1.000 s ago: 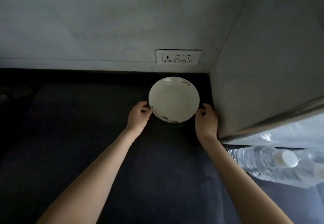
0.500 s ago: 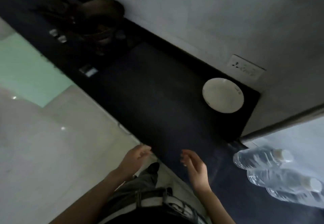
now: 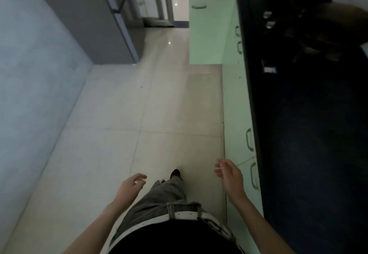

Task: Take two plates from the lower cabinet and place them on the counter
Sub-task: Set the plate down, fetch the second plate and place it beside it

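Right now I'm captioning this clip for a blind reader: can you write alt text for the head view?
Both hands, left hand and right hand, hang open and empty above a pale tiled floor. On the right run pale green lower cabinets under a dark counter, with one cabinet door standing open farther ahead.

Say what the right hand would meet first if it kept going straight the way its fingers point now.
Probably nothing soon: the right hand points along the aisle, over bare floor tiles. Farther ahead the open green cabinet door juts into that line, though depth is unclear.
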A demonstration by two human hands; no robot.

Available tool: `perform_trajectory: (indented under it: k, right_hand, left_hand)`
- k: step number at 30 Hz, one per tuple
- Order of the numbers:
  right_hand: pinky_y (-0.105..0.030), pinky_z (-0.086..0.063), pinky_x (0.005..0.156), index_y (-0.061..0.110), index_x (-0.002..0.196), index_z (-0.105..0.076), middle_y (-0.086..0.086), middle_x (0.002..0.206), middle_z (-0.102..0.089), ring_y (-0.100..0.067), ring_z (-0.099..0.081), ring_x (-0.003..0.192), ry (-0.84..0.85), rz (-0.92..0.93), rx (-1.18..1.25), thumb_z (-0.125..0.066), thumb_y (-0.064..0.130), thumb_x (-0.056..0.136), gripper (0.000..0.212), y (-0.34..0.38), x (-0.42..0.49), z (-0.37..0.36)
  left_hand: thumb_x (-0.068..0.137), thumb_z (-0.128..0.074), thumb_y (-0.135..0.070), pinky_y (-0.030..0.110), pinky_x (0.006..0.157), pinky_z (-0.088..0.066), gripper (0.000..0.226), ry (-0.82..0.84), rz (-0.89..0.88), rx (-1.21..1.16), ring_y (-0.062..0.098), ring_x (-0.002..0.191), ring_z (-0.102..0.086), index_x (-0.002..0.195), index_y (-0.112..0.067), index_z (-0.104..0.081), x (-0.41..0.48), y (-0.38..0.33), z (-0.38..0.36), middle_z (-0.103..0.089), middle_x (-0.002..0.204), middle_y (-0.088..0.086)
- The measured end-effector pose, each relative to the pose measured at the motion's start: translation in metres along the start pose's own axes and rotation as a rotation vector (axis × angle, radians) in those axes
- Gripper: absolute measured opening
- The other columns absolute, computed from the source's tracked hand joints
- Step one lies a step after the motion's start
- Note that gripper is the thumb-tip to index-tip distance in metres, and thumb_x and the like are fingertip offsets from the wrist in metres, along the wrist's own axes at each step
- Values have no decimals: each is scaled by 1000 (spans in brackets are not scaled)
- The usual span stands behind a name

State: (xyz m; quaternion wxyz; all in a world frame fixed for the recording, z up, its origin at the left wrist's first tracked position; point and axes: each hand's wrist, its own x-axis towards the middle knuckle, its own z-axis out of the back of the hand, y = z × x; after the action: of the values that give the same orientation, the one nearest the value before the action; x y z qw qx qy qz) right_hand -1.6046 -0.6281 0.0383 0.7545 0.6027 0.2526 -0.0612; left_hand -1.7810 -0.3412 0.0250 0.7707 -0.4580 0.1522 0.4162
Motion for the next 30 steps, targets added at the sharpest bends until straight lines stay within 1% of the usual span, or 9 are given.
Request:
perform_trajectory:
  k: [3, 6, 8, 12, 17, 19, 23, 26, 30]
  right_hand:
    - [-28, -56, 70, 20, 94, -69, -5, 89, -70, -16, -68, 75, 94, 6, -36, -49, 16, 101, 21, 22, 28, -49]
    - [-32, -52, 70, 12, 96, -67, -6, 85, -68, -22, -64, 74, 148, -11, -36, -47, 11, 101, 20, 36, 57, -98]
    - [-33, -50, 67, 10, 94, -66, -8, 84, -67, -23, -63, 72, 152, -31, -39, -47, 9, 101, 20, 44, 79, -129]
    - [-34, -50, 67, 1, 103, -66, -12, 87, -67, -27, -63, 73, 146, -67, -83, -47, 8, 101, 20, 60, 130, -180]
    - [-33, -51, 64, -3, 106, -65, -13, 86, -67, -29, -63, 73, 26, -96, -93, -46, 7, 101, 22, 97, 191, -207]
    - [-36, -52, 66, -1, 106, -65, -18, 91, -67, -32, -64, 77, -28, -129, -92, -46, 7, 101, 21, 112, 214, -207]
    - [-36, -54, 67, 5, 103, -66, -20, 94, -68, -33, -66, 80, -87, -147, -102, -47, 9, 101, 20, 133, 276, -200]
    - [-35, -53, 64, 3, 102, -67, -22, 95, -69, -34, -67, 81, -92, -194, -96, -48, 10, 101, 20, 148, 341, -200]
    - [-37, -53, 67, -3, 107, -65, -21, 94, -68, -33, -65, 78, -65, -206, -86, -47, 8, 100, 23, 193, 448, -218]
  left_hand:
    - [88, -57, -6, 40, 76, -51, 22, -114, 137, -166, 25, 75, -66, 87, -24, -69, -1, 41, 22, -72, 84, 8]
    - [86, -58, -7, 38, 71, -50, 20, -178, 242, -308, 28, 73, -63, 84, -22, -70, 11, 71, 43, -70, 81, 9]
    - [83, -59, -12, 38, 70, -50, 15, -192, 269, -353, 28, 74, -64, 84, -23, -70, 29, 81, 61, -71, 82, 8]
    - [88, -56, -7, 38, 72, -51, 22, -171, 283, -337, 27, 75, -66, 85, -24, -70, 95, 74, 116, -72, 83, 7]
    - [89, -55, -8, 34, 72, -50, 19, -26, 168, -291, 23, 75, -65, 88, -22, -69, 193, 1, 180, -72, 86, 6]
    - [92, -53, -9, 31, 69, -48, 18, 17, 151, -381, 21, 73, -63, 89, -18, -68, 230, -44, 199, -69, 85, 6]
    - [95, -49, -11, 33, 75, -49, 19, 31, 153, -566, 24, 79, -61, 96, -8, -67, 312, -125, 219, -67, 87, 10]
    - [95, -48, -10, 34, 76, -47, 19, 36, 155, -550, 25, 80, -60, 100, -7, -66, 373, -169, 224, -66, 89, 11]
    - [94, -49, -9, 30, 69, -46, 18, 0, 183, -485, 23, 77, -60, 98, -8, -67, 441, -216, 239, -66, 88, 9]
